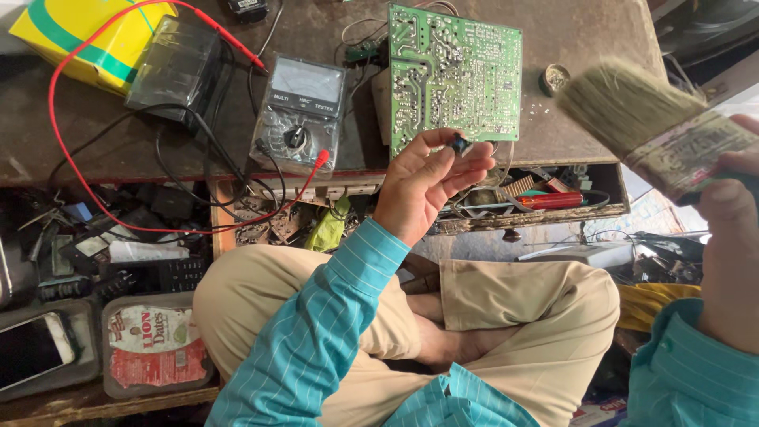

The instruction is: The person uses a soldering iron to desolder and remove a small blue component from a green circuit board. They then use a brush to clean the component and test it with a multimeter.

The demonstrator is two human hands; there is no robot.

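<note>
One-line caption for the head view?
Left hand pinches a small dark part by a green circuit board; right hand holds paintbrush.

From my seat, the right hand is cut off by the right edge, and the paintbrush it grips is blurred, its handle hidden. The small dark part pinched in my left hand is too tiny to identify. The phone runs off the left edge.

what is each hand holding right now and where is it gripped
The left hand pinches a small dark component at its fingertips. The right hand holds a paintbrush by the handle, just below the ferrule.
</note>
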